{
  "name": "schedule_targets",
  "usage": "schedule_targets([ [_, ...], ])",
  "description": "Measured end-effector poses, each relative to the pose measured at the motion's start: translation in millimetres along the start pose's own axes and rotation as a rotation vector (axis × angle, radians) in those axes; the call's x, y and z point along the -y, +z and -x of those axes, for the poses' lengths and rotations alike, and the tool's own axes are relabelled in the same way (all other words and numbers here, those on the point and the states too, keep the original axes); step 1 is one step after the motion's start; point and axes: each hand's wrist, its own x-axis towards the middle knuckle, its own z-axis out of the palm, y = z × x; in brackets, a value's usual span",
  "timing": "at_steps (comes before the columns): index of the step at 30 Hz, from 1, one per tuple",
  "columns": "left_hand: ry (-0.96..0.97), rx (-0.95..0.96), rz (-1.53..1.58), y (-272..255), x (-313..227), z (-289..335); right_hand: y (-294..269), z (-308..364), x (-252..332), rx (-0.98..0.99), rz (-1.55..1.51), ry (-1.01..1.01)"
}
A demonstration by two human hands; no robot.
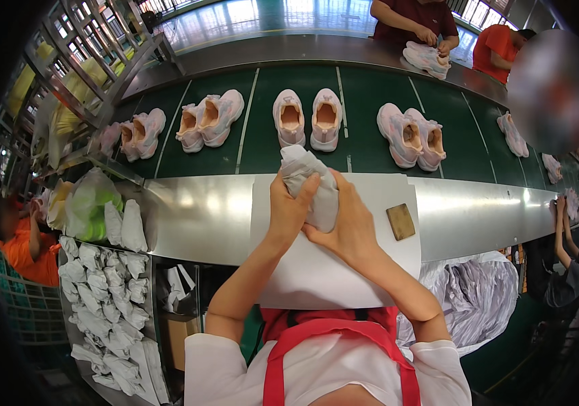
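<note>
Left of the fingers [309, 189], the bench [198, 220] offered open passage. Just beyond them, shoes [291, 123] barred the way forward; to their right, a block [400, 222] obstructed the sheet [323, 284].

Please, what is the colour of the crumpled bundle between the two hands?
The crumpled bundle is white to pale grey, best seen in the head view.
</note>
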Motion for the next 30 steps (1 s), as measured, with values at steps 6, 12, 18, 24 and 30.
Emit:
schedule_targets([
  [6, 0.112, -0.128, 0.467, 14.6, -2.0, -27.8, 22.5, -21.0, -4.6, 0.19, -0.518, 0.111],
  [12, 0.066, -0.037, 0.553, -8.1, 12.1, -65.4, 14.7, -35.5, -17.1, -0.155, 0.1, -0.285],
  [18, 0.007, 0.164, 0.669, 0.4, 42.6, -131.5, 10.5, -48.7, -51.4, -0.135, 0.184, -0.034],
  [24, 0.767, 0.067, -0.753, 0.4, 137.6, -312.4, -25.0, -112.0, -93.7, -0.102, 0.549, 0.043],
  [30, 0.337, 0.41, -1.007, 9.2, 94.3, -321.8, -2.9, -167.3, -122.0, 0.052, 0.676, 0.044],
])
